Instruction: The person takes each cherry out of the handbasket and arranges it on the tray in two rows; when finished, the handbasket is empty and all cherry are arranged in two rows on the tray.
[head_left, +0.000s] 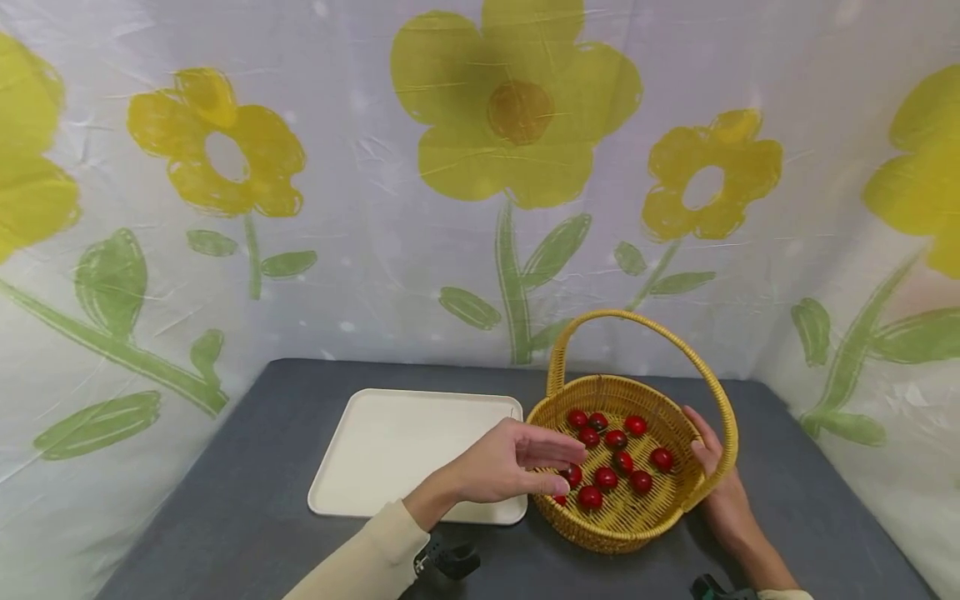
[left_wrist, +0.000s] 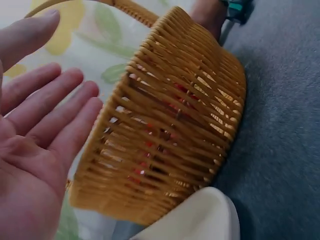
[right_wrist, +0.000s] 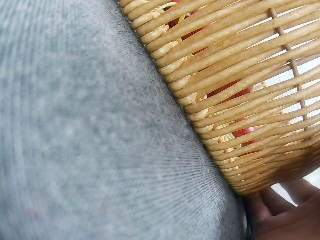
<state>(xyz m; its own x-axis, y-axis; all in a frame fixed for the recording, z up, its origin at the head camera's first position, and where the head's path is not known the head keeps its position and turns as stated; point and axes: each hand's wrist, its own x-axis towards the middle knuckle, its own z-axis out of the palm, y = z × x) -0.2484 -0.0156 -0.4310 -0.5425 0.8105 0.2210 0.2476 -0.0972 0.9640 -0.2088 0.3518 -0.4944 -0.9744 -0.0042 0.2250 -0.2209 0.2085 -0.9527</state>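
A yellow wicker basket (head_left: 622,533) with a tall arched handle holds several shiny red cherries (head_left: 590,497), spread over its woven bottom. My left hand (head_left: 517,462) reaches over the basket's left rim, fingers straight and thumb apart, with nothing held. In the left wrist view its palm (left_wrist: 35,170) faces up beside the basket wall (left_wrist: 165,115). At the basket's right side, below the handle's foot, my right hand (head_left: 723,492) grips the rim. The right wrist view has its fingers (right_wrist: 280,202) against the wicker, close to the tabletop.
A white rectangular tray (head_left: 405,450) lies flat just left of the basket, its right edge close to the wicker. Both stand on a dark grey tabletop (head_left: 247,500). Behind and at the sides hangs a pale curtain (head_left: 360,208) printed with yellow flowers.
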